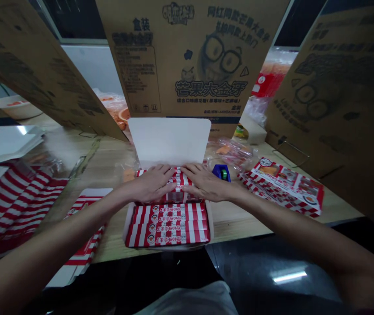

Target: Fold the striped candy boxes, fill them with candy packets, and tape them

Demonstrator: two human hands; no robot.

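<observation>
Forearms: both reach in from the bottom corners and meet over the middle of the wooden table (235, 218).
Left hand (152, 186): palm down, fingers stretched flat on the striped packs at the back of the box, not curled around anything.
Right hand (206, 183): also flat and palm down on the same packs, fingertips nearly meeting those of the left.
Pack under the hands (177, 178): red and white stripes, lying in the far half of the box, partly covered by both hands.
Front packs (169, 225): a row of long striped packs side by side, filling the near half of the box.
Box lid (170, 140): white, standing up behind the hands.
Tape dispenser (221, 172): blue, just beside the right hand.
Printed cartons (285, 186): a flat red-and-white stack to the right, well apart from the box.
Flat striped cartons (86, 247): piled at the table's near edge, left of the box.
Clear bags (235, 151): crumpled behind the dispenser.
Cardboard panels (200, 57): tall printed brown sheets standing around the back of the table.
</observation>
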